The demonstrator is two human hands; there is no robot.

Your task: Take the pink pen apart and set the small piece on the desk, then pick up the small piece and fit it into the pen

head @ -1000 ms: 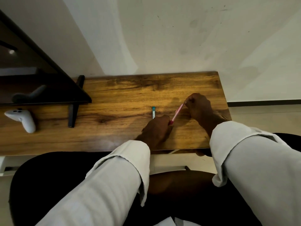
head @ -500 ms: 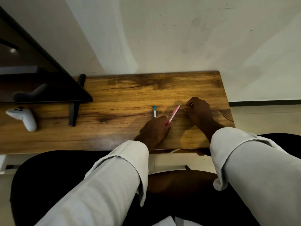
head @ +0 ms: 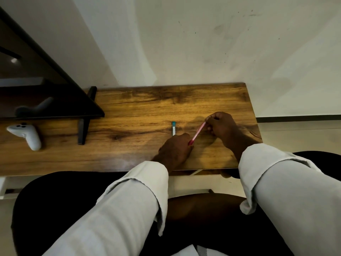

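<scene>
One long wooden tabletop [head: 140, 115] runs across the view against a pale wall, and it carries everything else. At its left end stands a dark shelf frame [head: 55, 106] with black legs on the wood; just in front of that frame lies a white game controller [head: 27, 134], well apart from the hands. Two pale sleeves [head: 132, 196] reach in from below, over dark trousers.

Next in size come the hands. Left hand [head: 175, 149] rests knuckles-up near the front edge of the tabletop, its fingers curled round the lower end of a pink pen [head: 197, 133] — only the reddish tip of that end shows at the knuckles. Right hand [head: 222, 129] sits further back and to the right, its fingers bent and pinching the pen's upper end. So the pen spans the gap between the two hands, tilted from lower left to upper right, just above the wood.

Smallest of all, a slim white stick with a teal cap [head: 173, 128] lies flat on the tabletop just beyond the left hand — cap pointing toward the wall, untouched by either hand.
</scene>
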